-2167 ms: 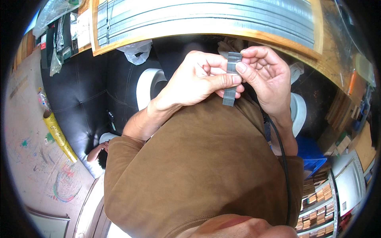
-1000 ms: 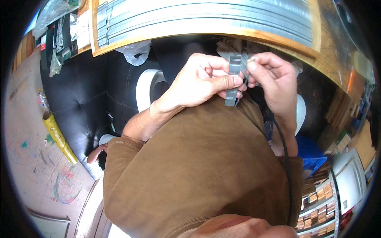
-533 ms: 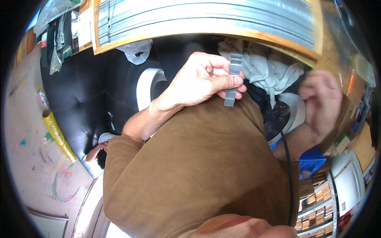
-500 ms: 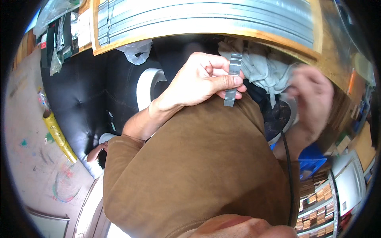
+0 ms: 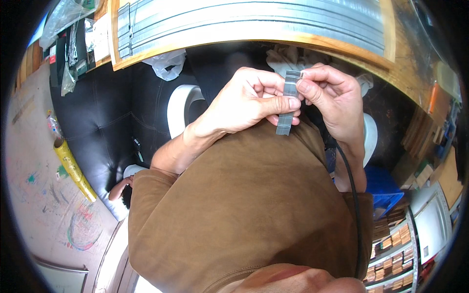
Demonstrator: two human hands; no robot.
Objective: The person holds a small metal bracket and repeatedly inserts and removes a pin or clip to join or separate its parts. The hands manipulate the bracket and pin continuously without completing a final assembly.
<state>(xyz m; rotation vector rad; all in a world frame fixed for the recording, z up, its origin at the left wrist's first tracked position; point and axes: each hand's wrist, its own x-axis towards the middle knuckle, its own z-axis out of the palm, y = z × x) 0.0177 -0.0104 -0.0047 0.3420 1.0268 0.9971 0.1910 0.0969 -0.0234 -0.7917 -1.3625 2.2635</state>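
My left hand [image 5: 259, 100] is closed around a short, flat grey strip [image 5: 290, 89] with several light crosswise bands, held upright in front of my chest. Its thumb lies across the strip's front, with fingers behind. At the strip's upper end, my right hand [image 5: 337, 97] pinches the right edge between thumb and forefinger. Whether those fingertips hold a separate thin piece is too small to tell.
A wooden-framed tray [image 5: 254, 45] with long grey strips lies on the bench beyond my hands. Below it are a white plastic bag [image 5: 167, 64] and a pale cloth [image 5: 283, 58]. A blue bin [image 5: 383, 188] stands to the right, a yellow roll [image 5: 74, 168] to the left.
My right hand has moved left and inward from beside the cloth to the strip's upper end, its fingers now pinched there. The left hand keeps its grip almost unmoved.
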